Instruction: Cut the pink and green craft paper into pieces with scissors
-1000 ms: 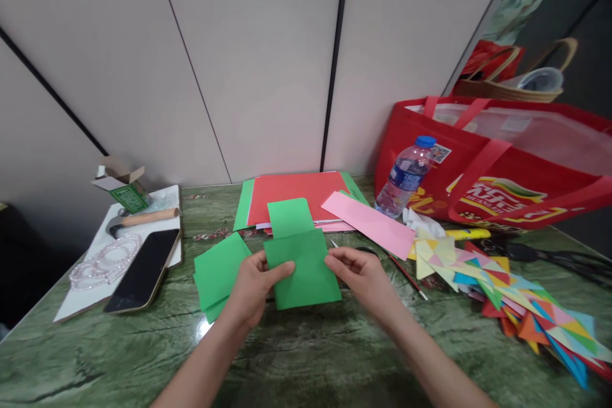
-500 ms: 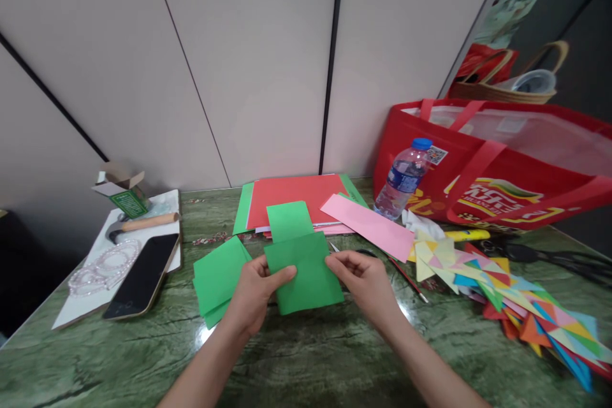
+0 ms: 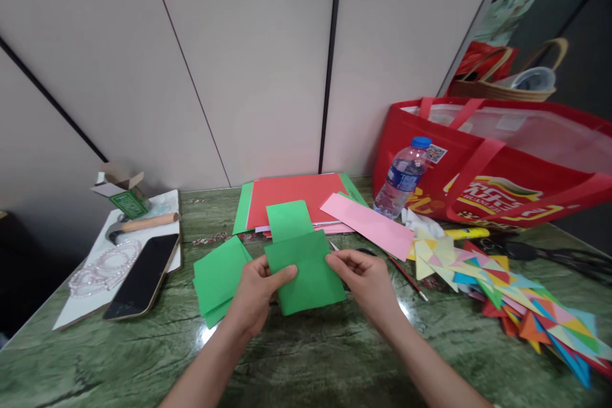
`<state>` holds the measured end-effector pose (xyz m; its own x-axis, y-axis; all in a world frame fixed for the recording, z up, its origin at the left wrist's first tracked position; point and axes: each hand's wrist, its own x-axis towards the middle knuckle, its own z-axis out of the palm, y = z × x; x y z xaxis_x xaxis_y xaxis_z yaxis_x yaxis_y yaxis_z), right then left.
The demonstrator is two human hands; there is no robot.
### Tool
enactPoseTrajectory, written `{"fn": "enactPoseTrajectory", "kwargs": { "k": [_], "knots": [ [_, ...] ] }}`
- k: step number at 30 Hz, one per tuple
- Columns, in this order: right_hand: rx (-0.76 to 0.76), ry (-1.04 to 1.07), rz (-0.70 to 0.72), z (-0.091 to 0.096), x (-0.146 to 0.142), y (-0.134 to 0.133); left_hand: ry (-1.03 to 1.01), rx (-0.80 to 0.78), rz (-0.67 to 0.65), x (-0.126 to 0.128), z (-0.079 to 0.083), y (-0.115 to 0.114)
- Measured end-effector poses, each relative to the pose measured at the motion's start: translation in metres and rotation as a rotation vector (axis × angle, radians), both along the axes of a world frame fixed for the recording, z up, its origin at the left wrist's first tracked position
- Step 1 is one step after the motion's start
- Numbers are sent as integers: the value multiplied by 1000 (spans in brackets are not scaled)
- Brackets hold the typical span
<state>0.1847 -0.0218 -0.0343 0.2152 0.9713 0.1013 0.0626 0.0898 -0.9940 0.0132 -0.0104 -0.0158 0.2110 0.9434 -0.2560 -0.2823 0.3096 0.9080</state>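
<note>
I hold a green square of paper (image 3: 308, 274) just above the green marbled table (image 3: 306, 357). My left hand (image 3: 255, 293) pinches its left edge, thumb on top. At the right edge my right hand (image 3: 366, 280) grips it with curled fingers. Another green square (image 3: 288, 219) lies just behind, and a small stack of green squares (image 3: 217, 277) sits beside my left hand.
Red sheets (image 3: 294, 194) and a pink strip (image 3: 368, 224) lie by the wall. A water bottle (image 3: 404, 175) leans on a red bag (image 3: 497, 166). Folded coloured paper shapes (image 3: 507, 299) spread at right. A phone (image 3: 143, 275), hammer (image 3: 138, 224) and beads (image 3: 102, 266) rest at left.
The green square has tilted very slightly clockwise in my hands. Both hands keep almost the same place.
</note>
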Motion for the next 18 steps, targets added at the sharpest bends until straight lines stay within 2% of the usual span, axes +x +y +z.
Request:
{"fn": "enactPoseTrajectory", "kwargs": {
  "k": [11,18],
  "knots": [
    [21,-5,17,2,1,-1,5,21,10,0,-1,-2],
    [48,84,4,0,3,0,58,43,-24,2,-2,-4]
  ]
}}
